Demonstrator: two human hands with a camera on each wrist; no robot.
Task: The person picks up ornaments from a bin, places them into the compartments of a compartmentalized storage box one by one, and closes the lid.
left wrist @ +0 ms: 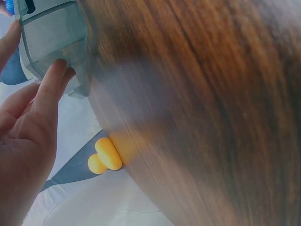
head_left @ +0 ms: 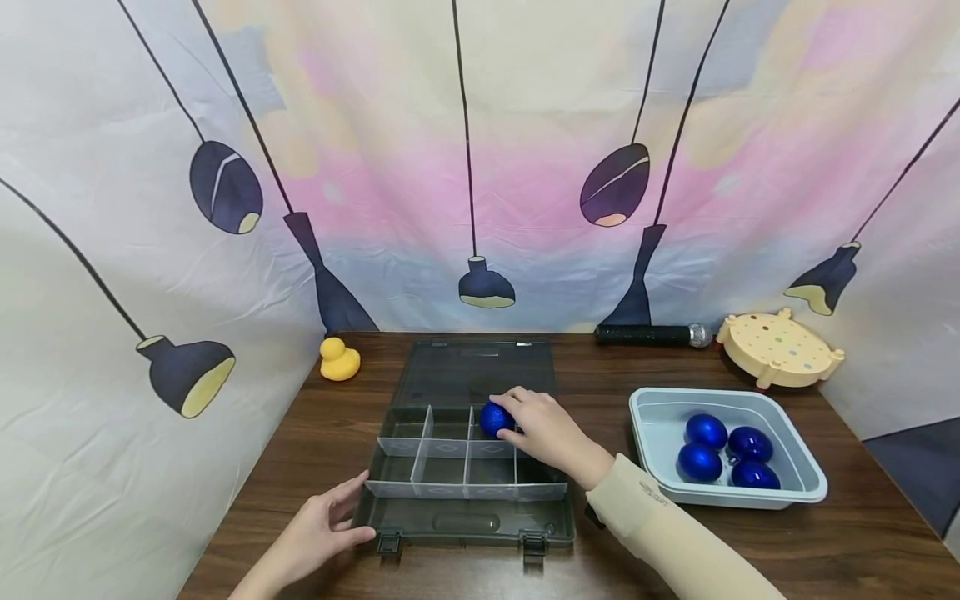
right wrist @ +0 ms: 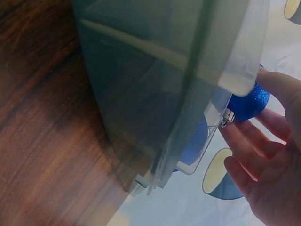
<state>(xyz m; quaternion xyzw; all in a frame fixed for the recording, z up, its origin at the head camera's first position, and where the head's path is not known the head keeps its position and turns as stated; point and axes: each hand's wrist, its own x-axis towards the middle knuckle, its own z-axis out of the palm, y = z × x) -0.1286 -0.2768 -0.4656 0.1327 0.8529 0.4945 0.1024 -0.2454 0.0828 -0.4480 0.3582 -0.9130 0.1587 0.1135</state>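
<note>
Ball (head_left: pixel 493 420) is pinched by thumb and fingers of the right hand (head_left: pixel 542 427), at the third back compartment from left in the box (head_left: pixel 457 540); whether it touches bottom is hard to tell. The left hand (head_left: pixel 321 532), thumb spread from fingers, touches the box. Four balls (head_left: pixel 700 462) lie in the tray (head_left: pixel 797 493).

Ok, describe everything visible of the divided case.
The divided case looks like smoky plastic and lies on the table, its lid open at the far side. Pale dividers form two rows of four compartments behind one long one. Two latches sit on the near edge. The left hand touches its near left corner; the right hand holds a blue ball at the far row.
</note>
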